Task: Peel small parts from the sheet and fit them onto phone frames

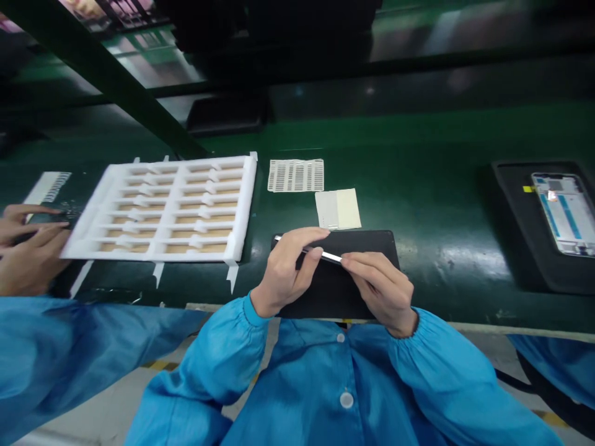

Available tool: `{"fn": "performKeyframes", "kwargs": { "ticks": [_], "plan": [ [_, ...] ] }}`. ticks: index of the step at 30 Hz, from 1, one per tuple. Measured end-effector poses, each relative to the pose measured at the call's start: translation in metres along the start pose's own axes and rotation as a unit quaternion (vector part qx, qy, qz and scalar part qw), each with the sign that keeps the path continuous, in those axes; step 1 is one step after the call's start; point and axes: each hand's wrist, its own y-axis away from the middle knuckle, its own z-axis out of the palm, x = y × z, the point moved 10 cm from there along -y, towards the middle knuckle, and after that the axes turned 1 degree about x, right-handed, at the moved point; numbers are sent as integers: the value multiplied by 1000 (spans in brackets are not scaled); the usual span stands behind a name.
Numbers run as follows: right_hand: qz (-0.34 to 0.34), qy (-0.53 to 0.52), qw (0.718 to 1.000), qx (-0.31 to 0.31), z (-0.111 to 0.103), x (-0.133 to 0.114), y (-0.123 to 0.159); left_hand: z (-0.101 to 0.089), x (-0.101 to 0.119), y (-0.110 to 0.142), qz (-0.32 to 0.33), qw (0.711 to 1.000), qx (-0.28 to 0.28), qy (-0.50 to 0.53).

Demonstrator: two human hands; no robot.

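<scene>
Over a black mat [334, 291], a phone housing [331, 256] is tilted almost edge-on, so mostly its thin silvery side shows. My left hand [290, 266] is closed around its left part, thumb and fingers on either side. At its right end the fingers of my right hand [381, 285] are pinched together against the edge. Whether a small part sits between those fingertips is hidden. Just beyond the mat lie a small cream and grey sheet [338, 209] and a white sheet with rows of dark strips [296, 176].
A white foam tray [176, 210] with slots stands to the left. A co-worker's hands [32, 248] are beside it, near another strip sheet [49, 186]. At far right a black tray [520, 248] holds an open phone frame [567, 214]. A green post [106, 77] slants across the upper left.
</scene>
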Motion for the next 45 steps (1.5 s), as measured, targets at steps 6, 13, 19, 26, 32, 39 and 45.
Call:
{"fn": "performKeyframes", "kwargs": {
  "ticks": [6,13,19,26,32,39,45],
  "plan": [
    [-12,19,999,-26,-1,-6,-4,5,-4,5,66,980,-154,-102],
    [-14,48,994,-102,6,-13,-6,3,0,6,95,967,-191,-140],
    [-70,78,989,-103,7,-16,0,1,-2,7,94,969,-189,-127],
    [-88,101,988,-83,9,-20,-2,3,-3,7,100,964,-193,-155],
    [121,14,979,-166,14,1,-16,0,3,9,93,954,-235,-162],
    [194,5,975,-110,-9,-4,-24,-90,-15,12,-35,965,-240,-100],
    [326,2,939,-108,8,45,-3,-236,-97,43,-257,957,-97,-93]
  ]
}}
